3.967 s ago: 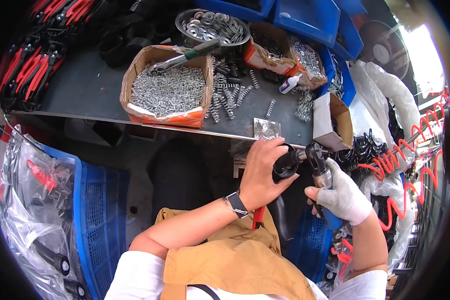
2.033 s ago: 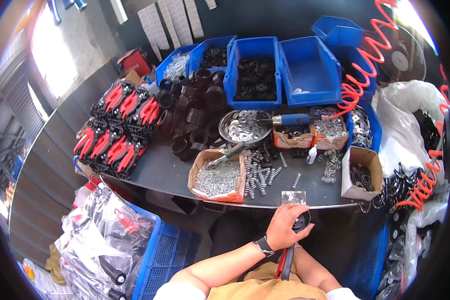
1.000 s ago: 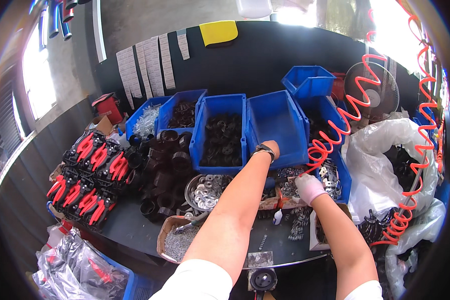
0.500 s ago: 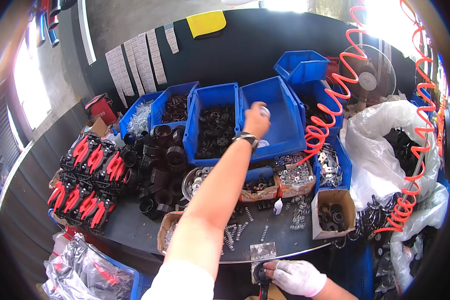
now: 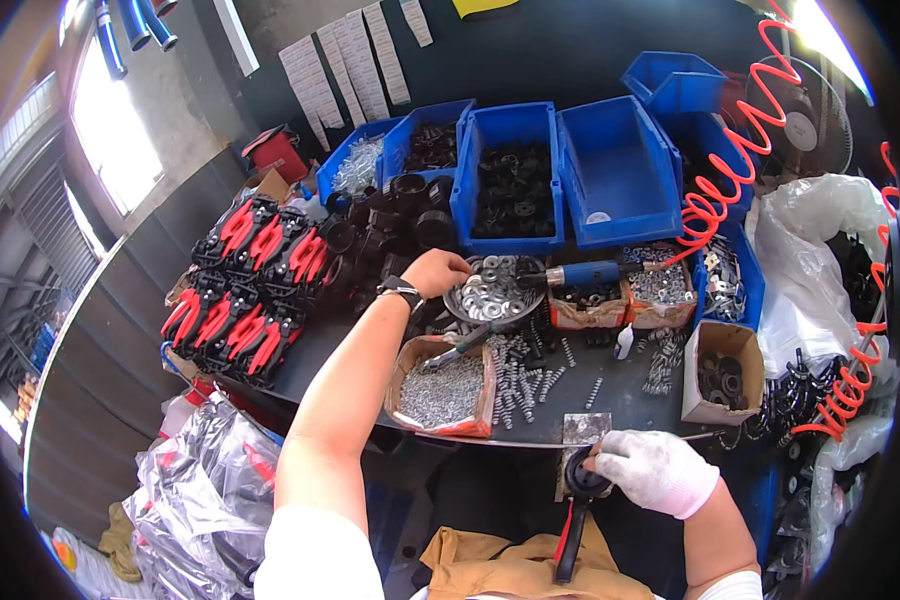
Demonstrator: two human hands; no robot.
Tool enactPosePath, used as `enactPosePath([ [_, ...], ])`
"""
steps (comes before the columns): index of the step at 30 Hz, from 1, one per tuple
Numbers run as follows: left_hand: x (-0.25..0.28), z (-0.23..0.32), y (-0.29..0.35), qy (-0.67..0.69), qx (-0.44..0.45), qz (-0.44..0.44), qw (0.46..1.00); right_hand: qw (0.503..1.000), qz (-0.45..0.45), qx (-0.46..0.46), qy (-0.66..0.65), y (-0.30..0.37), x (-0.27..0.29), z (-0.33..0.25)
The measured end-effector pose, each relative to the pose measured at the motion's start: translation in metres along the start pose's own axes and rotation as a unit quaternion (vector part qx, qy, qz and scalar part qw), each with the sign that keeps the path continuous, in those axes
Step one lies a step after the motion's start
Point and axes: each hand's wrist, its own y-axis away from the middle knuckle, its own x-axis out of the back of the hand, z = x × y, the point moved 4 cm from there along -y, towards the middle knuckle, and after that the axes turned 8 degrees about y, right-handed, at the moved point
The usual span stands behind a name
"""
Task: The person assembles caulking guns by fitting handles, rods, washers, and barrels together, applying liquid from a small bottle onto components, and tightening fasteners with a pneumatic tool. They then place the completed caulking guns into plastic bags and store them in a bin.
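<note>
My bare left hand [image 5: 437,272], with a dark band at the wrist, is at the left rim of a round bowl [image 5: 494,322] of metal washers [image 5: 497,285]. Its fingers are bent together over the washers; whatever lies between the tips is hidden. Close to my body, my right hand [image 5: 660,470] wears a whitish glove. Its fingers grip a black round-headed part with a red and black handle [image 5: 573,535], which points down toward my lap. A small metal plate [image 5: 586,428] is at the table edge just beyond the round head.
Blue bins [image 5: 620,175] line the back. A blue air screwdriver [image 5: 585,273] with a red coiled hose [image 5: 705,180] lies right of the bowl. Nearer stand a carton of small metal pieces [image 5: 440,398], loose springs [image 5: 515,380] and a carton of black rings [image 5: 722,375]. Red-and-black assemblies [image 5: 240,285] are stacked left.
My left hand has come back from the blue bin, down and left to the washer bowl. The whitish thing it held no longer shows. My right hand keeps its hold; the view has shifted.
</note>
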Motion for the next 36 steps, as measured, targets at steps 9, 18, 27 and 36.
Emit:
enactPosePath([
  [9,-0.067,-0.008,-0.008,-0.228,0.016,-0.053,0.972,0.998,-0.029,-0.056,0.015,-0.008,-0.001,0.001],
  [18,-0.051,0.014,0.008,-0.136,0.026,0.085,0.987,0.993,0.012,-0.078,0.09,-0.005,-0.012,-0.001],
  [27,-0.048,0.106,0.106,0.342,-0.074,0.134,0.927,0.968,0.195,-0.159,0.013,-0.006,-0.003,-0.015],
  [36,-0.21,0.122,0.246,0.711,0.13,0.0,0.691,0.906,0.233,-0.213,-0.28,0.035,-0.049,0.012],
])
